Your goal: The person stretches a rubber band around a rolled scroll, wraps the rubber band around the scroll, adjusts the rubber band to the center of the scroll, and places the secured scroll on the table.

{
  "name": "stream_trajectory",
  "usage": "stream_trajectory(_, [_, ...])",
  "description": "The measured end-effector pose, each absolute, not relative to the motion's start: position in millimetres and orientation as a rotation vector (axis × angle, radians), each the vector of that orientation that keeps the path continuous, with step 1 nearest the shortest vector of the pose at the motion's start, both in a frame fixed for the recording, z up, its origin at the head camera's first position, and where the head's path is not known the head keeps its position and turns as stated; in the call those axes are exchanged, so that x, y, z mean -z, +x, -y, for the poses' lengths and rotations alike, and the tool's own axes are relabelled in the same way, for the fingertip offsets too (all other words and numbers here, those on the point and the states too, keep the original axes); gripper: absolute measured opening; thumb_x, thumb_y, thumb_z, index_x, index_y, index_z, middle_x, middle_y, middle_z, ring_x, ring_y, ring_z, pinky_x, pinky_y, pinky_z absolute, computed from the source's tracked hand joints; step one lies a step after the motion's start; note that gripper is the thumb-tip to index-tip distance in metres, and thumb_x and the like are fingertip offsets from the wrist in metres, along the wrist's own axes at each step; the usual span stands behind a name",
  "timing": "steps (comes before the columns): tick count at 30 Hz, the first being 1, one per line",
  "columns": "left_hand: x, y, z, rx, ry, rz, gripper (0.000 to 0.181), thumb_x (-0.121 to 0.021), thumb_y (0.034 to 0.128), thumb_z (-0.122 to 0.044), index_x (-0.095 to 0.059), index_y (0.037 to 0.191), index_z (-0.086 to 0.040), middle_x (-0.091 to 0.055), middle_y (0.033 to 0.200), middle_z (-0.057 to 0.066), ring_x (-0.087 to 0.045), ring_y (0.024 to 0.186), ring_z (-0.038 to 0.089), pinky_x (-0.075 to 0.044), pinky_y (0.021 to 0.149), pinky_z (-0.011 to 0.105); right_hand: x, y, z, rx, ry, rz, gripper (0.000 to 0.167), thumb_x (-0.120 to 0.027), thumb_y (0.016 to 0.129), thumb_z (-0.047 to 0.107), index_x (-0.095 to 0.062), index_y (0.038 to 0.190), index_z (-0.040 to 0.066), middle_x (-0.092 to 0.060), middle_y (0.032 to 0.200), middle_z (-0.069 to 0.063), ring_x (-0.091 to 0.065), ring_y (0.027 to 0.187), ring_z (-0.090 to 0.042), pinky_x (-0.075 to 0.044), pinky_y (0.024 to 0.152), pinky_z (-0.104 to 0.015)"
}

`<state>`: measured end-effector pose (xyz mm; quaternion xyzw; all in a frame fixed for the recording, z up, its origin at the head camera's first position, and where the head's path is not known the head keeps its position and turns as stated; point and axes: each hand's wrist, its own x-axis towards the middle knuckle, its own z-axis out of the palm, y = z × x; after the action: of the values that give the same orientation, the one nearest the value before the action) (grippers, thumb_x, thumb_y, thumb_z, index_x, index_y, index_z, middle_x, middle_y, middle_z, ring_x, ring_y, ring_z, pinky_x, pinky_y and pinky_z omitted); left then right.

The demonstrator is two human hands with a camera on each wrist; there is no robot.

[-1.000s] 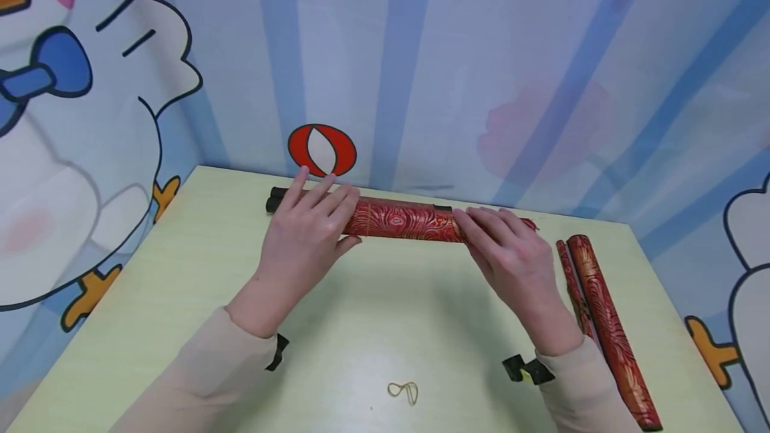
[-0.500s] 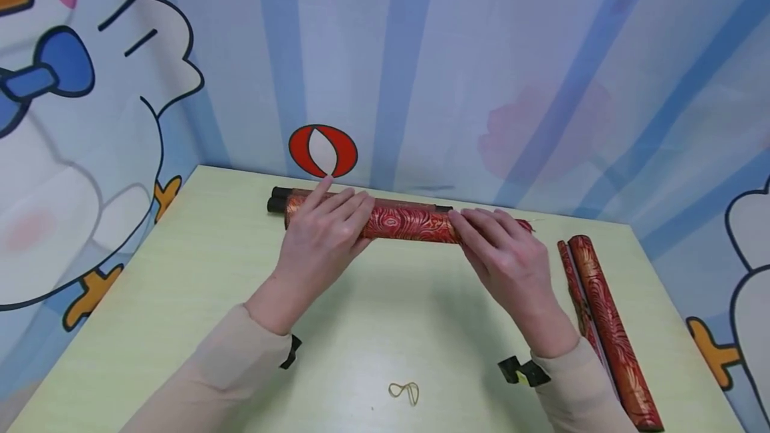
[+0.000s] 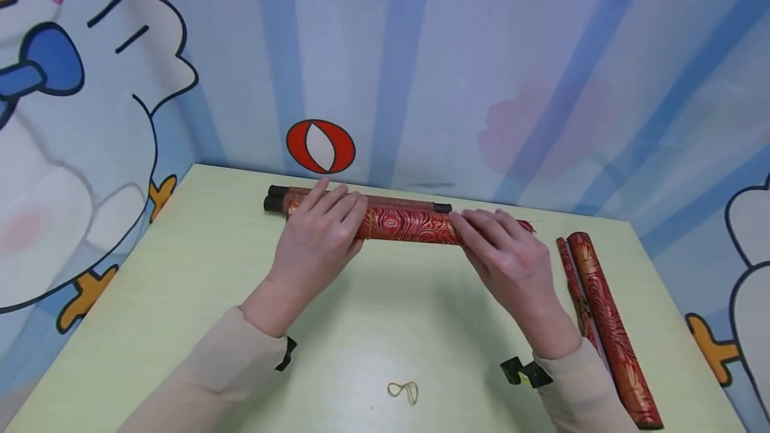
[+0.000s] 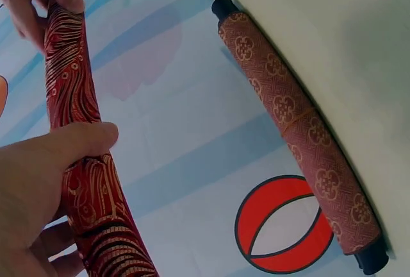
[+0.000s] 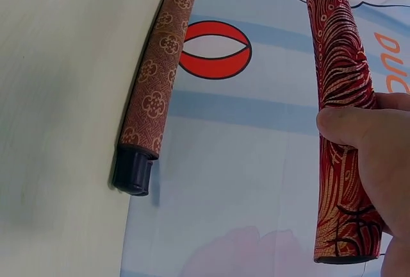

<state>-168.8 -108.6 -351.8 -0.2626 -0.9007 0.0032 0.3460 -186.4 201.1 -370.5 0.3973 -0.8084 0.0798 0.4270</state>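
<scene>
Both hands hold a long red-and-gold patterned roll [image 3: 412,226] level near the back of the table. My left hand [image 3: 315,239] grips its left part, with the thumb across it and curled fingers partly hidden in the left wrist view. My right hand [image 3: 508,252] grips the right part, its thumb [image 5: 349,126] lying over the patterned surface. A thin band shows around the roll beside the left fingers. Just behind lies a brownish-red scroll [image 4: 301,126] with flower patterns, black end knobs and a rubber band around its middle; the head view shows it partly covered.
At the right of the table [image 3: 198,272] lie a thick red patterned roll [image 3: 613,326] and a thinner one [image 3: 574,279], side by side. A loose rubber band [image 3: 403,391] is near the front. Behind the table rises a cartoon-printed backdrop [image 3: 457,72].
My left hand has shifted right along the roll, then slightly back left. The roll sits a little nearer, showing more of the scroll behind. The right hand has hardly moved.
</scene>
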Motion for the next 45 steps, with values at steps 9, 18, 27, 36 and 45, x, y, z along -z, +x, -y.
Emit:
stream_trajectory(9, [350.7,-168.4,97.6,0.01,-0.712,2.305,0.054,-0.097,0.0796,-0.026,-0.077,0.124,-0.002,-0.078,0.122,0.013,-0.074,0.116,0.03,-0.05,0.115,0.048,369.7,-183.4,-194.6,-0.224,1.002,1.984,0.031,-0.067,0.107,0.016,-0.074,0.137,0.011,-0.076,0.119,-0.015,-0.073,0.103,-0.038,-0.063,0.085,-0.056])
stream_trajectory(18, [347.1,-166.2,100.1,0.039,-0.687,2.331,0.071,-0.1,0.0757,-0.038,-0.074,0.133,-0.006,-0.076,0.13,0.012,-0.072,0.123,0.031,-0.044,0.119,0.052,370.7,-183.7,-194.9,-0.203,0.992,2.046,0.039,-0.076,0.101,0.014,-0.073,0.14,0.013,-0.076,0.122,-0.012,-0.073,0.104,-0.037,-0.064,0.081,-0.051])
stream_trajectory(27, [344.9,-166.9,100.9,0.043,-0.689,2.4,0.055,-0.097,0.0796,-0.026,-0.076,0.124,-0.002,-0.078,0.122,0.014,-0.073,0.118,0.032,-0.048,0.116,0.052,369.1,-182.6,-194.0,-0.193,0.993,2.027,0.037,-0.075,0.101,0.013,-0.073,0.138,0.012,-0.076,0.121,-0.012,-0.073,0.104,-0.035,-0.064,0.083,-0.05])
stream_trajectory(36, [346.2,-168.8,86.8,0.038,-0.685,2.374,0.052,-0.1,0.076,-0.029,-0.08,0.119,-0.008,-0.08,0.119,0.009,-0.074,0.114,0.027,-0.049,0.115,0.053,370.9,-181.6,-186.6,-0.199,0.992,2.067,0.044,-0.083,0.094,0.011,-0.074,0.137,0.012,-0.076,0.121,-0.012,-0.073,0.105,-0.034,-0.064,0.086,-0.048])
stream_trajectory(45, [339.2,-166.7,103.7,0.042,-0.653,2.403,0.069,-0.1,0.0747,-0.039,-0.076,0.132,-0.009,-0.077,0.127,0.009,-0.064,0.132,0.033,-0.036,0.124,0.059,374.1,-185.1,-195.8,-0.207,0.985,2.063,0.047,-0.083,0.094,0.011,-0.073,0.14,0.013,-0.076,0.121,-0.012,-0.074,0.104,-0.035,-0.065,0.08,-0.051])
